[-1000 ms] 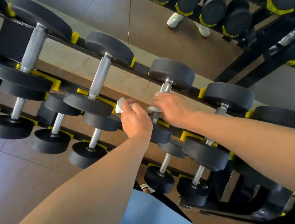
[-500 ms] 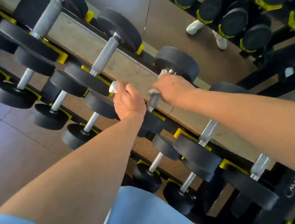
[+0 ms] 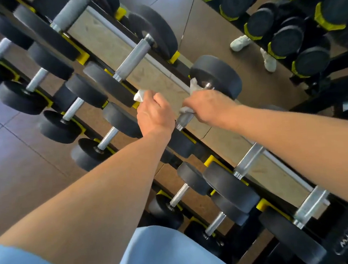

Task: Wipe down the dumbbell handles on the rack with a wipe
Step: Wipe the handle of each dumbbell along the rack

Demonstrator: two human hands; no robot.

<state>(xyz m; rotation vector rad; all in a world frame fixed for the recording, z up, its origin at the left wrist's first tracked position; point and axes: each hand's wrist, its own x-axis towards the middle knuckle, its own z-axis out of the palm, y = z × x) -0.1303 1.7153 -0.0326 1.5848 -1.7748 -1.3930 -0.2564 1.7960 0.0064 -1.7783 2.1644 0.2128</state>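
Single head-worn view, tilted, looking down close over both forearms onto the dumbbell rack (image 3: 192, 137)

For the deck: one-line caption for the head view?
Right hand wraps a wipe round a dumbbell handle; left hand grips another wipe.

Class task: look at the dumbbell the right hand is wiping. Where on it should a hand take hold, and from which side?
Grip the metal handle between the two black heads, coming down from above: it is the only narrow part, and the rack blocks it below. The right hand already wraps it there through the wipe.
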